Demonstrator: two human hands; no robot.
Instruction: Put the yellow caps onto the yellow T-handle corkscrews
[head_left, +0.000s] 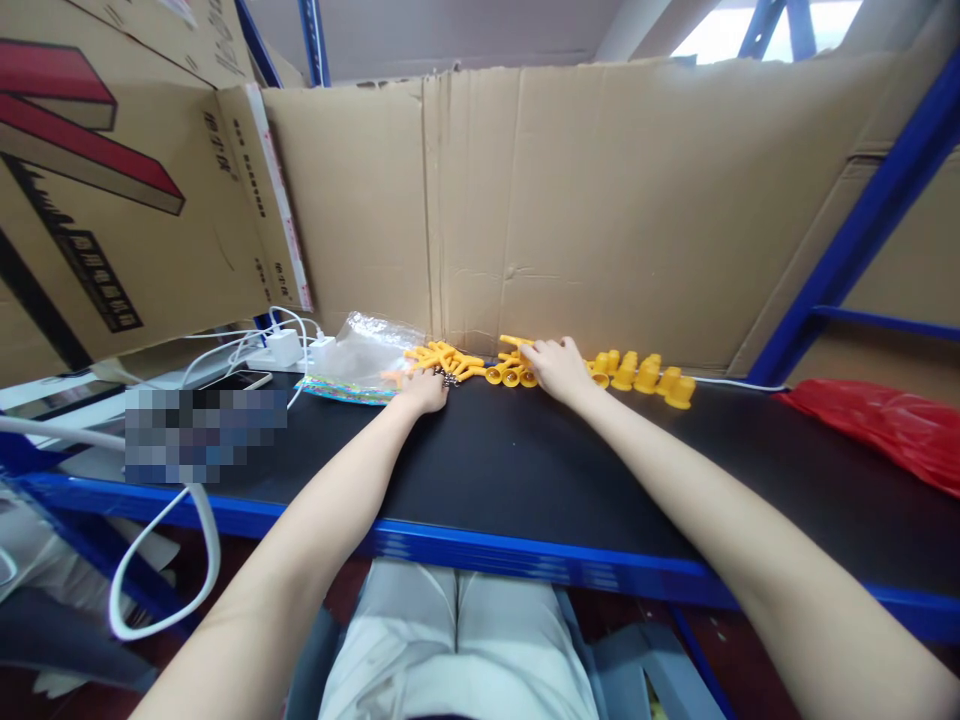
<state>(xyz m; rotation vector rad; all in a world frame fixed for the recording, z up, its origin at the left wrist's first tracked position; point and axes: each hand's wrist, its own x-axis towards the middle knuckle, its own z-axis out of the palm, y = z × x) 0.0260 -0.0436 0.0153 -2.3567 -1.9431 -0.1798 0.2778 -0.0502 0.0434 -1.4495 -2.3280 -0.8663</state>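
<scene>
Cardboard boxes are leaning at the far left, above white chargers whose cables are trailing off the counter's near edge. A phone is lying just right of a blurred patch. Right of the chargers, a clear plastic bag with a colourful strip is resting on the counter, touching the left end of the yellow parts.

Both arms are stretching out to the far edge. The left hand is lying palm down with its fingertips on small metal bits beside the yellow sticks; whether it is pinching anything, I cannot tell. The right hand is resting knuckles up, fingers curled over the yellow cups, apparently touching them, though a grip is not showing.

Further right, a row of yellow caps is standing along the cardboard wall, just beside the right hand. A white cord is running on from them towards a blue post. At the far right, a red bag is lying on the counter, well apart from the hands.
</scene>
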